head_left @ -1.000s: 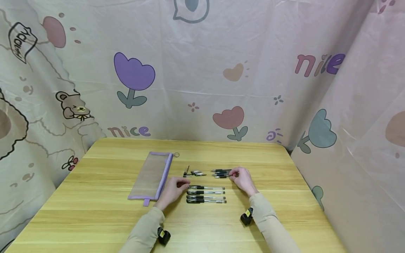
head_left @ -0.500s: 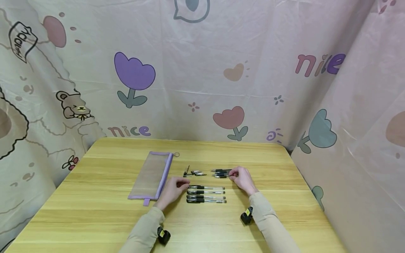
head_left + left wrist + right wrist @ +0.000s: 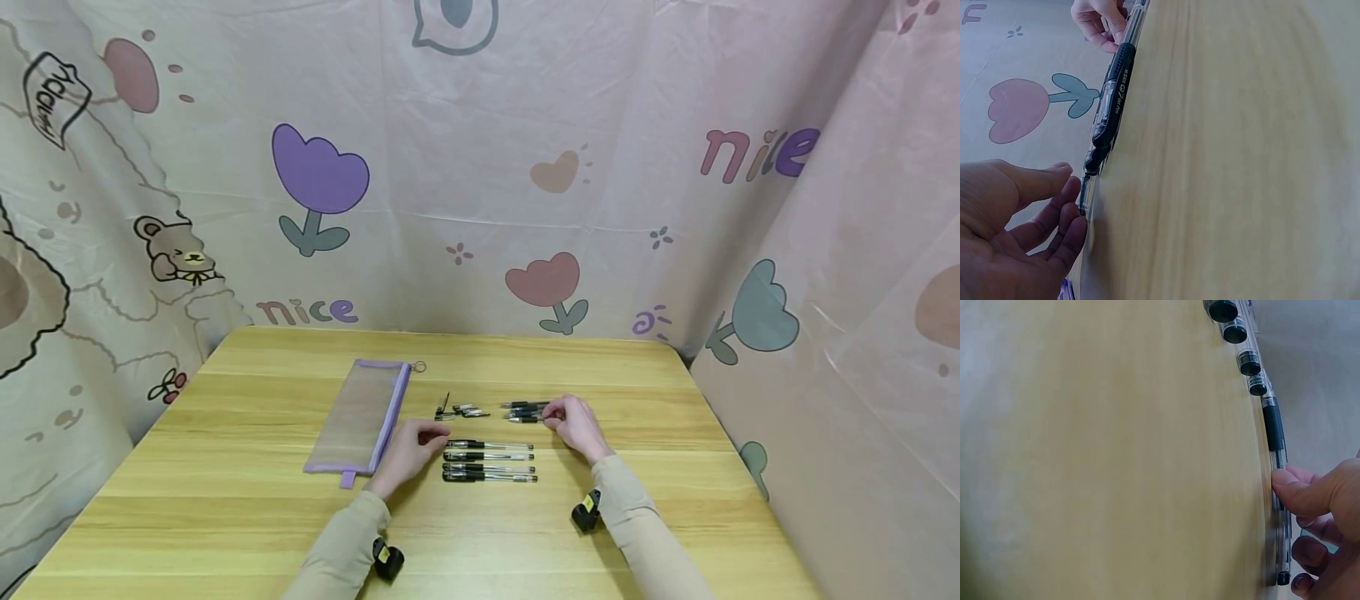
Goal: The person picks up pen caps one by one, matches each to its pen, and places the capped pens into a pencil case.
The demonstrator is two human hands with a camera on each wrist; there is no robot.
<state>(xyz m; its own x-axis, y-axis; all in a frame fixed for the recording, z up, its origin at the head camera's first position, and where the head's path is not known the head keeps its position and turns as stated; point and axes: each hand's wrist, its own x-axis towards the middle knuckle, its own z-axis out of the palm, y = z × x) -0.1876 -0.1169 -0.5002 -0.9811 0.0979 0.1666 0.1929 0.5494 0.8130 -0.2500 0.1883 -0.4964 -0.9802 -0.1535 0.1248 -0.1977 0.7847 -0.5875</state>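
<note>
Four-sided groups of black gel pens lie on the table. Several capped gel pens (image 3: 487,457) form a row, seen end-on in the right wrist view. Behind them several uncapped gel pens (image 3: 521,410) lie side by side. My right hand (image 3: 576,427) pinches the barrel of the nearest uncapped pen (image 3: 1274,428) between thumb and index finger, the pen still lying flat. My left hand (image 3: 408,454) rests at the left end of the capped row, fingers loosely bent. In the left wrist view its fingertips (image 3: 1072,228) are beside a clear part, and whether they touch cannot be told.
Loose pen caps (image 3: 468,411) lie in a small heap behind the capped row. A mesh pencil pouch (image 3: 352,417) with lilac edging lies flat to the left. A printed curtain (image 3: 450,167) hangs behind and beside the wooden table (image 3: 480,542).
</note>
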